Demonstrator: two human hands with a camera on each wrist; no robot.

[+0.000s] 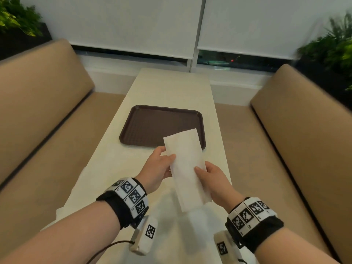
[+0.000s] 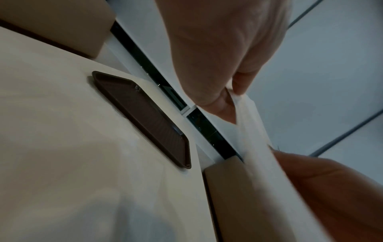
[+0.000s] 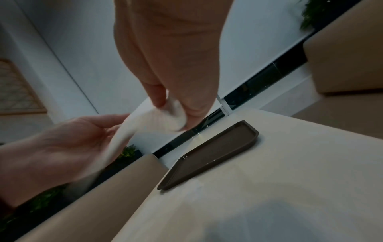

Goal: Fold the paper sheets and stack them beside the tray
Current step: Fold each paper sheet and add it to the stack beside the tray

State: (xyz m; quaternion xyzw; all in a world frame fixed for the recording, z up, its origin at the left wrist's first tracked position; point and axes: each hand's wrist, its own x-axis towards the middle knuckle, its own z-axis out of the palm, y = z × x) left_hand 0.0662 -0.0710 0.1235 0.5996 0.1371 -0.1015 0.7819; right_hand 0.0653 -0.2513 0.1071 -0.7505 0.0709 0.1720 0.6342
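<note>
Wristbands with black-and-white square markers (image 1: 133,196) circled both forearms nearest the camera, each with a small white marker-bearing module hanging beneath. Just beyond them, a folded white paper sheet (image 1: 187,168) was held in the air above the near end of the pale table (image 1: 167,86), a long narrow strip angled from lower right to upper left, its far end overlapping the near right corner of the tray in the head view. The left hand (image 1: 157,168) pinched the sheet's left long edge, thumb on top and fingers beneath; the left wrist view showed thumb and fingertip (image 2: 242,81) closed on the paper's edge. The right hand (image 1: 217,182) gripped the right long edge in the same manner, thumb on the upper face, and the right wrist view showed its fingers curled round a bunched part of the sheet (image 3: 174,114). Farther along the table lay more white paper, flat under the hands, blurred at its edges. Beyond the sheet, a dark brown plastic tray (image 1: 152,126) rested flat on the table's middle. Tan upholstered benches (image 1: 38,96) flanked the table on both sides. At the far end, white roller blinds (image 1: 133,23) covered a window, and green plants (image 1: 335,48) stood at both upper corners.
</note>
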